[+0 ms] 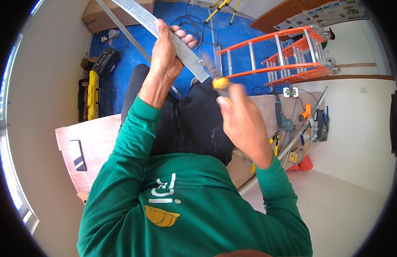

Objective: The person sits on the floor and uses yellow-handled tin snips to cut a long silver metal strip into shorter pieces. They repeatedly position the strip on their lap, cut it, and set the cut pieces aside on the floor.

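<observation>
My left hand (164, 51) is closed round a long silver metal profile (188, 55), which slants from the top of the view down to its cut end above my lap. My right hand (245, 122) grips a hand tool with a yellow-and-dark handle (221, 82). The tool's grey working end is beside the profile's lower end, but motion blurs it. I cannot make out the tool's exact kind, or whether it touches the metal.
Orange ladders (267, 66) lie at the right on the blue floor covering (164, 13). A power drill (285, 122) and other tools lie on the board at my right. A phone (78, 155) rests on the wooden board (100, 141) at my left, near a yellow case (93, 95).
</observation>
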The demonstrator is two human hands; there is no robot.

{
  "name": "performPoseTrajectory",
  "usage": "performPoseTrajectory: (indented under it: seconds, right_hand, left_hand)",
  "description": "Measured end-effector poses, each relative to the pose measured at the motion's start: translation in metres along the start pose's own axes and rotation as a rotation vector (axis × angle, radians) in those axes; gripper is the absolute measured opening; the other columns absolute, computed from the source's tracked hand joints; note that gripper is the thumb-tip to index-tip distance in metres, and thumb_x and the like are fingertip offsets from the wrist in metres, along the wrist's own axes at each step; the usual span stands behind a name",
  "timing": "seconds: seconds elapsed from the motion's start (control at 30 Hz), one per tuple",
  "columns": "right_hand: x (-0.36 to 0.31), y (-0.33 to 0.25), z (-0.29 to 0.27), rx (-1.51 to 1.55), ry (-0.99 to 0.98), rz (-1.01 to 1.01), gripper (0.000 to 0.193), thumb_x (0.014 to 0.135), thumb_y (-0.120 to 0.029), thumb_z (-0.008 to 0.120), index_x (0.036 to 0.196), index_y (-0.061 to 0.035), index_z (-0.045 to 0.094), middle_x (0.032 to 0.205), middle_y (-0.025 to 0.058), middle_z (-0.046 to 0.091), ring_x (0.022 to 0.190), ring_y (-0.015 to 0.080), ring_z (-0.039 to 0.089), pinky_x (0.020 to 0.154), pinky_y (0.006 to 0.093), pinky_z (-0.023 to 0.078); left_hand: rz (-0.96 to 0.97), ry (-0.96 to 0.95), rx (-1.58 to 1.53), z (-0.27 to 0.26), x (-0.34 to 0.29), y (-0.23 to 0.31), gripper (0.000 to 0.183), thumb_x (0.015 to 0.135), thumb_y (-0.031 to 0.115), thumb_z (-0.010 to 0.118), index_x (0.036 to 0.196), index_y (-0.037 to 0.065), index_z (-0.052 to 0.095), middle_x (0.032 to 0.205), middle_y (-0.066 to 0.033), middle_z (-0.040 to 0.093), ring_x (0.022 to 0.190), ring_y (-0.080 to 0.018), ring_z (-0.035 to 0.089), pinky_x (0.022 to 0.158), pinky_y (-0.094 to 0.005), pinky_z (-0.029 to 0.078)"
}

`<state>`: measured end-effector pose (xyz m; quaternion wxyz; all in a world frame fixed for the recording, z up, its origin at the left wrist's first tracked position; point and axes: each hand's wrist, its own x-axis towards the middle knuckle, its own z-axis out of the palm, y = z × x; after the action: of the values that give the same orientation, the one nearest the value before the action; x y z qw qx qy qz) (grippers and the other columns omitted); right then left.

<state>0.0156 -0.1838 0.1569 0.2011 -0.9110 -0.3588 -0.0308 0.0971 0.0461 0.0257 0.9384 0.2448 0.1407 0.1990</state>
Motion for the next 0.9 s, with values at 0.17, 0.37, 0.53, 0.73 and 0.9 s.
performPoseTrajectory:
  seconds: [0.17, 0.37, 0.53, 0.73, 0.9]
  right_hand:
    - [0.001, -0.011, -0.019, 0.21, 0.173, 0.061, 0.024, 0.116, -0.016, 0.055, 0.134, -0.0012, 0.054, 0.101, 0.0103, 0.072, 0.075, 0.0165, 0.065, 0.069, 0.0346, 0.054]
    - [0.006, -0.012, 0.01, -0.06, -0.25, 0.225, 0.025, 0.11, -0.014, 0.063, 0.128, 0.0008, 0.053, 0.097, 0.0189, 0.074, 0.074, 0.0423, 0.069, 0.073, 0.0489, 0.057]
    - [0.002, -0.018, -0.007, 0.305, 0.112, 0.303, 0.027, 0.11, -0.015, 0.063, 0.13, 0.0019, 0.055, 0.1, 0.0301, 0.071, 0.09, 0.0538, 0.07, 0.074, 0.0535, 0.056]
    - [0.004, -0.006, 0.021, 0.069, -0.288, 0.349, 0.024, 0.106, -0.015, 0.065, 0.113, 0.0001, 0.048, 0.096, 0.0323, 0.069, 0.088, 0.0544, 0.07, 0.074, 0.0615, 0.054]
    - [-0.018, 0.02, 0.0, 0.18, 0.031, 0.372, 0.026, 0.109, -0.02, 0.065, 0.119, -0.0018, 0.05, 0.09, 0.0329, 0.068, 0.087, 0.0571, 0.067, 0.071, 0.064, 0.047]
  left_hand:
    - [-0.082, 0.097, 0.058, -0.009, -0.003, -0.003, 0.059, 0.107, 0.068, 0.058, 0.111, 0.009, 0.056, 0.091, -0.0042, 0.059, 0.084, -0.0234, 0.066, 0.085, -0.0453, 0.062]
    - [-0.098, 0.052, 0.001, -0.011, -0.009, -0.009, 0.056, 0.105, 0.068, 0.061, 0.105, 0.012, 0.056, 0.09, -0.0005, 0.056, 0.082, -0.0195, 0.06, 0.085, -0.0413, 0.058]
    - [-0.133, 0.131, 0.079, -0.019, -0.011, -0.012, 0.059, 0.108, 0.069, 0.056, 0.104, 0.01, 0.056, 0.088, -0.003, 0.059, 0.078, -0.0217, 0.066, 0.079, -0.0423, 0.062]
    - [-0.18, 0.142, 0.063, -0.023, -0.011, -0.016, 0.058, 0.107, 0.069, 0.058, 0.104, 0.011, 0.056, 0.087, -0.0017, 0.057, 0.081, -0.0209, 0.063, 0.082, -0.0421, 0.061]
    - [-0.17, 0.103, 0.059, -0.037, -0.011, -0.014, 0.057, 0.107, 0.068, 0.057, 0.105, 0.012, 0.058, 0.088, -0.0009, 0.058, 0.082, -0.021, 0.063, 0.084, -0.0431, 0.06]
